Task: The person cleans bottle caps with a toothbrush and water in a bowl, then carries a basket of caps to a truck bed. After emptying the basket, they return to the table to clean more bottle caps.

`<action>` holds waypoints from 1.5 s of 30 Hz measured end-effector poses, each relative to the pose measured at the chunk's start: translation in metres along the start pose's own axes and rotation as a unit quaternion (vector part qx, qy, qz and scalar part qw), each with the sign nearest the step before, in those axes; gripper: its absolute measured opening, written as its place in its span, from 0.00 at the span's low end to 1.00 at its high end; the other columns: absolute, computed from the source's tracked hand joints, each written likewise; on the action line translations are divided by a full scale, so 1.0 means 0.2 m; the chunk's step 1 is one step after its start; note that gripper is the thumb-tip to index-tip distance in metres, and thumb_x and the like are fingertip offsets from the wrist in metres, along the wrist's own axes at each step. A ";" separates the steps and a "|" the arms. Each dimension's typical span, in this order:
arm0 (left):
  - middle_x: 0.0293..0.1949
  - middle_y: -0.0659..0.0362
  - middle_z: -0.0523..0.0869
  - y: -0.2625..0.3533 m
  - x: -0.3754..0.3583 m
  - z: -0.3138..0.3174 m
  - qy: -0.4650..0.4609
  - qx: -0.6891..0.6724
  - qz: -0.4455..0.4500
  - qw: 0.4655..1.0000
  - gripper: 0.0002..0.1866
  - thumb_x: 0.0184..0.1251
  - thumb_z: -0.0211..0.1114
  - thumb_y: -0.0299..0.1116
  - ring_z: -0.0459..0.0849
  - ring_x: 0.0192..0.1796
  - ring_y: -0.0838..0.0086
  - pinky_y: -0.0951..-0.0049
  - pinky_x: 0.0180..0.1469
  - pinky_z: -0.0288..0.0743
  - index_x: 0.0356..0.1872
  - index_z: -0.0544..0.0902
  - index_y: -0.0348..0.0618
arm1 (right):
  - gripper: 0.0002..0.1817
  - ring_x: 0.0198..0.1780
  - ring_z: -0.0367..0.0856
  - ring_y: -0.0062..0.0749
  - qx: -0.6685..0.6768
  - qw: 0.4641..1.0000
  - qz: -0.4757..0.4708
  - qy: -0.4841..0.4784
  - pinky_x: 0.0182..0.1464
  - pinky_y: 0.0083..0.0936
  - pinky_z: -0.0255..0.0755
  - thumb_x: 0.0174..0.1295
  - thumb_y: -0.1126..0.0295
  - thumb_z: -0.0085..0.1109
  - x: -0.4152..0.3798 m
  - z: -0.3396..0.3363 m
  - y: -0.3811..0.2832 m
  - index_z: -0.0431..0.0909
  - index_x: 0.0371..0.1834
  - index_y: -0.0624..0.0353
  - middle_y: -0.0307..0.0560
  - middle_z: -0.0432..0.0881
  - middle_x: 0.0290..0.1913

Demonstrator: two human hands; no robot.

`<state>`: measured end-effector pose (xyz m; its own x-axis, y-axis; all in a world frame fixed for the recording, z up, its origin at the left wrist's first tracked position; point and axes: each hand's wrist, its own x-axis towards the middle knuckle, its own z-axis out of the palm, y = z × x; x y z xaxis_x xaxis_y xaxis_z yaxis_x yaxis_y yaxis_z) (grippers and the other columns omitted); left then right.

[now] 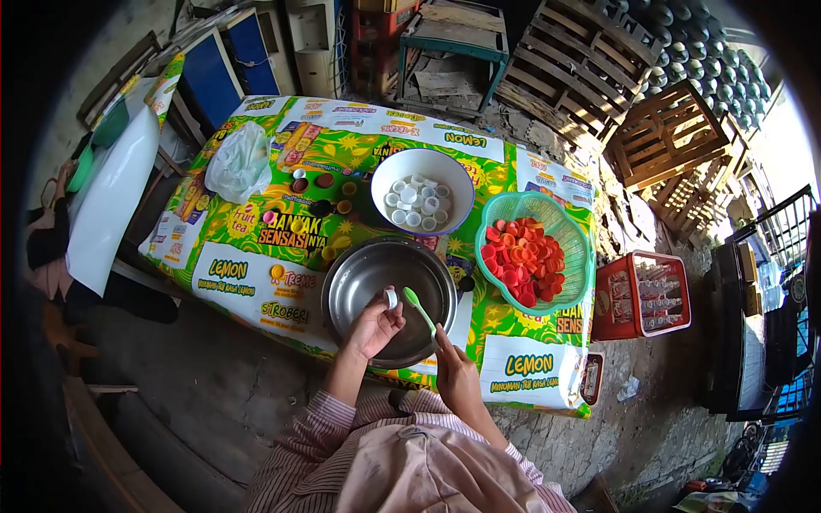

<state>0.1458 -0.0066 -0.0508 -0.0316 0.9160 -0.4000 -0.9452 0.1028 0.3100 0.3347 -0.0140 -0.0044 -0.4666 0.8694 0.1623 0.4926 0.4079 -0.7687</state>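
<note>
Over a steel basin (342, 278), my left hand (374, 329) pinches a white bottle cap (392, 298). My right hand (457, 372) grips a green toothbrush (420, 310), its head close to the cap but apart from it. Behind the basin stands a white enamel bowl (453, 175) holding several white caps (418, 203). To its right, a pale green plastic basket (569, 218) contains a heap of red and orange caps (523, 261).
The table wears a green and yellow printed cover (256, 291). Loose caps (321, 208) and a clear plastic bag (239, 162) lie at its left. A red crate of bottles (641, 295) stands right of the table; wooden pallets (573, 64) lean behind. A person (51, 239) is at far left.
</note>
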 end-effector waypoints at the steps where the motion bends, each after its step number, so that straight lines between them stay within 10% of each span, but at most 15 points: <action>1: 0.34 0.65 0.79 0.00 -0.01 0.02 0.047 -0.016 0.000 0.999 0.11 0.61 0.55 0.27 0.78 0.35 0.78 0.73 0.39 0.71 0.45 0.75 0.51 | 0.26 0.25 0.75 0.50 0.010 1.000 0.011 0.007 0.25 0.39 0.68 0.58 0.75 0.47 0.00 0.00 0.00 0.61 0.62 0.50 0.56 0.75 0.28; 23: 0.34 0.66 0.80 0.09 -0.01 -0.05 -0.011 0.079 -0.067 0.995 0.11 0.61 0.57 0.34 0.78 0.37 0.78 0.79 0.36 0.66 0.44 0.76 0.48 | 0.26 0.22 0.75 0.45 -0.015 0.998 0.011 0.052 0.24 0.37 0.69 0.57 0.76 0.49 0.06 0.07 -0.09 0.62 0.61 0.49 0.51 0.74 0.26; 38: 0.52 0.56 0.76 0.16 0.00 0.01 -0.087 0.236 -0.047 0.967 0.15 0.65 0.49 0.38 0.73 0.54 0.74 0.76 0.47 0.66 0.50 0.73 0.45 | 0.26 0.20 0.73 0.47 -0.043 0.999 0.017 0.016 0.20 0.38 0.67 0.58 0.74 0.49 0.04 0.13 -0.09 0.62 0.62 0.47 0.51 0.72 0.24; 45: 0.31 0.65 0.72 0.15 0.00 0.03 -0.048 0.168 -0.053 0.983 0.07 0.64 0.53 0.36 0.70 0.34 0.81 0.80 0.34 0.63 0.35 0.74 0.44 | 0.27 0.20 0.73 0.47 -0.032 0.999 0.004 0.030 0.21 0.38 0.68 0.58 0.74 0.49 0.06 0.14 -0.11 0.61 0.62 0.46 0.51 0.73 0.25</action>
<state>0.1204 -0.0017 -0.0362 0.1082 0.9237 -0.3675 -0.7798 0.3082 0.5449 0.2982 -0.0210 -0.0017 -0.4183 0.8874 0.1937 0.5431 0.4152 -0.7298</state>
